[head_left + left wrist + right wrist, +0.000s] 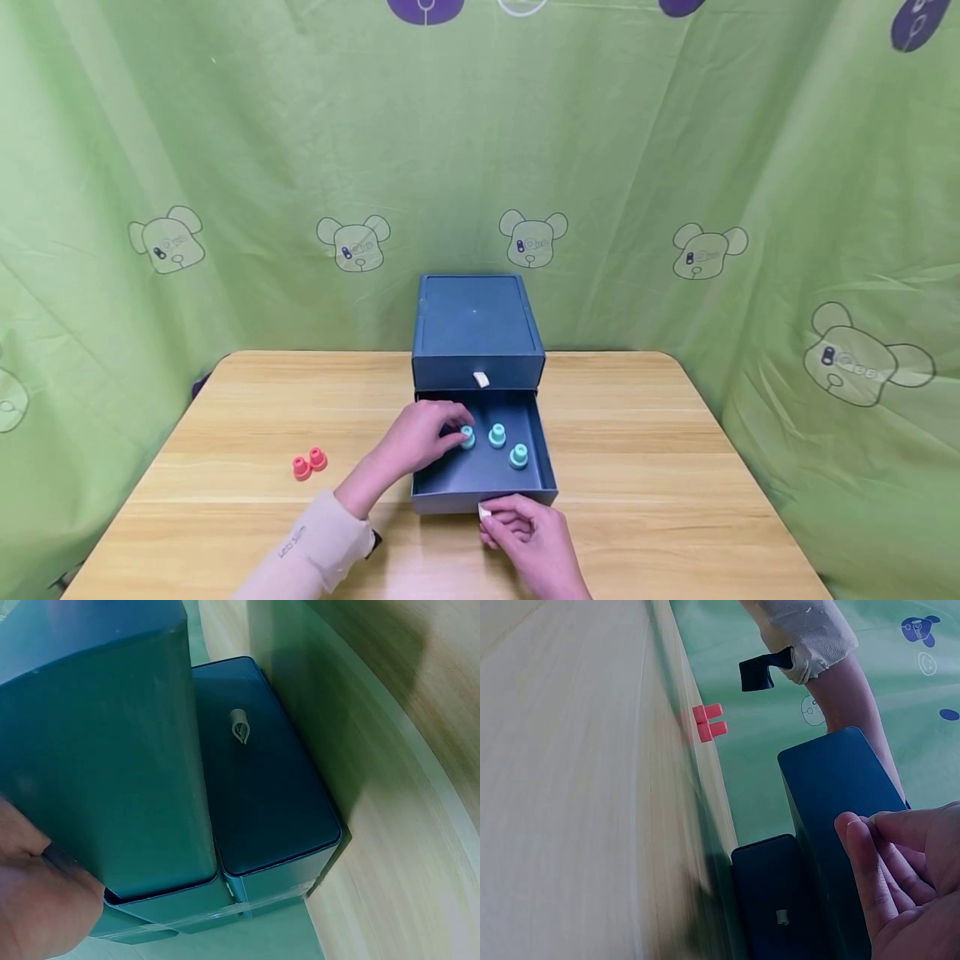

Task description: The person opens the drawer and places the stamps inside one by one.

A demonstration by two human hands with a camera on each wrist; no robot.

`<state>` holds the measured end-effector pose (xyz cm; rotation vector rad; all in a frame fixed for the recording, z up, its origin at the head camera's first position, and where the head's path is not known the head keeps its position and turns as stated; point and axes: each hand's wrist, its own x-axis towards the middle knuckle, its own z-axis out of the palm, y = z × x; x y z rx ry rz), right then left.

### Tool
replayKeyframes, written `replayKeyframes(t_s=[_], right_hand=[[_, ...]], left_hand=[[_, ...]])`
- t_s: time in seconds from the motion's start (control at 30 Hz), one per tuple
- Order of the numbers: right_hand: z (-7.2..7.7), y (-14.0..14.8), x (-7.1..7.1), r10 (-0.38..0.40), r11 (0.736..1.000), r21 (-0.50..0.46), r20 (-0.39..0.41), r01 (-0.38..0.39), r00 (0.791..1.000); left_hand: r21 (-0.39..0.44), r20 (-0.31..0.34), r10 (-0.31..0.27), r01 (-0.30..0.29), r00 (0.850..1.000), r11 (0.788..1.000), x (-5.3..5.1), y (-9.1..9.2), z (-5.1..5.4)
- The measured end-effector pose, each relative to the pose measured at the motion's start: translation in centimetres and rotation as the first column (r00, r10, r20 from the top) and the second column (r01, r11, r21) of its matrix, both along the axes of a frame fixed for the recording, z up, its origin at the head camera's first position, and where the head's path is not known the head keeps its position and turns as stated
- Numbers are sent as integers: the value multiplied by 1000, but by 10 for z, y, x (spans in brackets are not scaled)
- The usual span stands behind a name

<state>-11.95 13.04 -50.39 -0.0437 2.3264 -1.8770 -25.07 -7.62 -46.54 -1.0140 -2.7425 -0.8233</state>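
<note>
Right hand [531, 538] pinches the small white loop tab [484, 510] on the front of the open dark-blue rectangular plastic drawer [447, 503], seemingly to steady it, while inside the drawer the left hand [422, 435] grips one turquoise stepped plastic peg [467, 433].

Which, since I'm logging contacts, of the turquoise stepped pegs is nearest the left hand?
The leftmost turquoise stepped peg, touching the left hand; the other two stand untouched farther right.

Fingers [864, 866] pinched (by a blue drawer [836, 776]).
</note>
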Motion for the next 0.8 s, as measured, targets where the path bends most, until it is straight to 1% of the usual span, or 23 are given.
replayKeyframes(t_s=[0.27, 0.43, 0.63, 0.7, 0.8], right_hand=[[0, 0, 0, 1, 1000, 11, 9, -1, 1000], [0, -1, 0, -1, 1000, 8, 14, 1, 1000], [-1, 0, -1, 5, 1000, 16, 12, -5, 1000], [-1, 0, -1, 5, 1000, 23, 13, -6, 1000], [0, 1, -2, 6, 999, 33, 16, -6, 1000]], left_hand=[[5, 17, 4, -4, 1000, 1000, 1, 0, 0], [21, 8, -2, 2, 1000, 1000, 2, -1, 1], [27, -6, 4, -4, 1000, 1000, 4, -2, 3], [41, -14, 0, 1, 1000, 999, 5, -2, 4], [73, -27, -8, 10, 1000, 997, 6, -2, 10]])
